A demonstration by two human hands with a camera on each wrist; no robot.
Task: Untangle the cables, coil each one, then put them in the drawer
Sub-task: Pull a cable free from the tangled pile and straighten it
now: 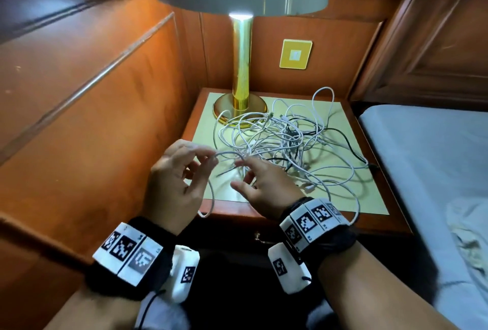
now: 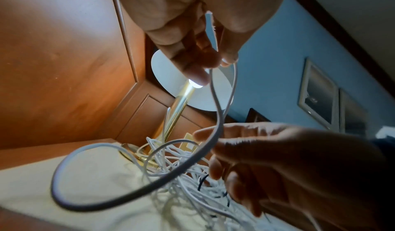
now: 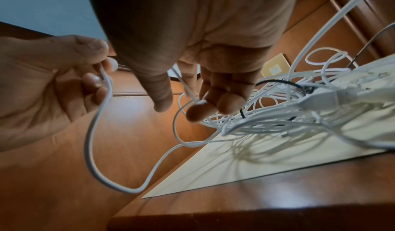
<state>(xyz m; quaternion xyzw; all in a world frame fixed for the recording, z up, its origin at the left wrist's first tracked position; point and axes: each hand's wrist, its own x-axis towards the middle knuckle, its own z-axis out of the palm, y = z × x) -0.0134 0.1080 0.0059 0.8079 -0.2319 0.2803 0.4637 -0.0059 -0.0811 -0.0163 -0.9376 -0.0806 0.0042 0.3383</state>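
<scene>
Left hand (image 1: pixel 175 176) raised, thumb and curled fingers pinching thin white cable (image 1: pixel 227 154). Right hand (image 1: pixel 264 184) at its 3 o'clock, fingertips (image 3: pixel 198 111) pinching same strand, palm down.

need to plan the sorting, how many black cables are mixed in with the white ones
1 that I can make out: a black cable runs through the right side of the white cable tangle on the nightstand, trailing toward its right edge. More may be buried underneath.

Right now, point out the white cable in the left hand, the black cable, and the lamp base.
white cable (image 1: pixel 211 197), head view, hanging loop.
black cable (image 1: pixel 340 131), head view, bare arc at right.
lamp base (image 1: pixel 257 103), head view, brass rim.
</scene>
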